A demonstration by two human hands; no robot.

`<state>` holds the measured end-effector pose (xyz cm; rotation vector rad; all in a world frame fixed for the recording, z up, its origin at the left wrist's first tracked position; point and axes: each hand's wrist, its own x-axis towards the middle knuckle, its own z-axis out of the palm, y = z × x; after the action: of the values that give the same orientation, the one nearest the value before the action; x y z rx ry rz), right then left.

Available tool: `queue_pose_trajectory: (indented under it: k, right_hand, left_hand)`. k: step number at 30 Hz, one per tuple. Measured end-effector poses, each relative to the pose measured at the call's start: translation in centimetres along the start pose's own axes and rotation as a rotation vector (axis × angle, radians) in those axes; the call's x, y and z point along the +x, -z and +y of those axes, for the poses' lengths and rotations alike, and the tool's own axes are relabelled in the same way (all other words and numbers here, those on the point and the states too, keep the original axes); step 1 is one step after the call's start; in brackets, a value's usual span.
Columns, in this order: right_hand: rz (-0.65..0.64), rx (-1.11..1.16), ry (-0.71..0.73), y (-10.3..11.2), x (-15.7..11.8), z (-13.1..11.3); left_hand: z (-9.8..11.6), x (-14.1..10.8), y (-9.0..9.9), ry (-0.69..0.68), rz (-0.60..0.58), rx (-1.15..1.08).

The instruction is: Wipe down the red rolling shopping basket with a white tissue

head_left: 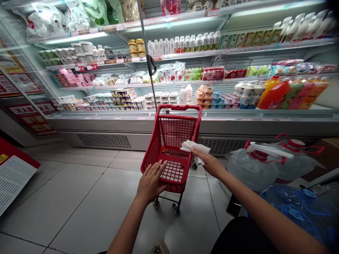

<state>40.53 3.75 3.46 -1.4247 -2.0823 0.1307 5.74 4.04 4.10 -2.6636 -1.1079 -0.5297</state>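
A small red shopping cart (176,132) with plastic lattice sides stands on the tiled floor before me, its basket holding nothing I can see. My left hand (151,181) is at the cart's near left rim, fingers stretched out and slightly spread; whether it presses on the rim I cannot tell. In my right hand (205,159) a white tissue (193,145) is gripped, at the cart's right side rim. Part of that rim is hidden behind the tissue and fingers. Dark caster wheels (176,209) show under the basket.
A refrigerated display case (119,127) with several shelves of dairy and drinks runs behind the cart. On the right are large clear water jugs (251,165), blue bottles (296,211) and a cardboard box (324,155). A red-and-white panel (16,173) stands at left.
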Motion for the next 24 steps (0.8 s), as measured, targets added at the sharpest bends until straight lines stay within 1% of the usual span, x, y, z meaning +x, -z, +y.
queue_pose_trajectory:
  k: [1, 3, 8, 11, 14, 19, 21, 22, 24]
  right_hand:
    - [0.004, 0.007, -0.001, -0.1, -0.1, 0.0]
    - [-0.003, 0.027, 0.025, -0.5, -1.3, -0.9]
    - [-0.095, 0.022, 0.072, -1.8, -6.8, -5.9]
    - [-0.148, -0.012, 0.098, -2.3, -8.6, -8.2]
    - [-0.133, -0.07, 0.09, -3.3, -8.2, -9.7]
    - [-0.011, -0.085, 0.108, -5.7, -6.1, -11.8]
    - [0.005, -0.086, 0.116, -5.8, -6.1, -11.7]
    - [0.005, -0.095, 0.106, -5.6, -6.3, -11.4]
    - [0.01, -0.133, 0.041, -4.6, -7.1, -10.0]
  left_hand:
    - [-0.4, -0.1, -0.1, 0.008, 0.011, 0.009]
    - [-0.8, -0.3, -0.4, 0.034, 0.027, 0.013]
    - [0.1, -0.7, -1.3, 0.098, 0.048, 0.007]
    - [1.0, -0.6, -1.6, 0.108, 0.063, 0.017]
    - [2.3, -0.2, -1.9, 0.129, 0.092, 0.033]
    - [4.7, 1.0, -2.8, 0.156, 0.149, -0.017]
    - [4.8, 1.2, -2.7, 0.122, 0.136, -0.048]
    - [4.6, 1.2, -2.6, 0.094, 0.123, -0.057]
    - [3.6, 0.9, -2.1, 0.046, 0.1, -0.048]
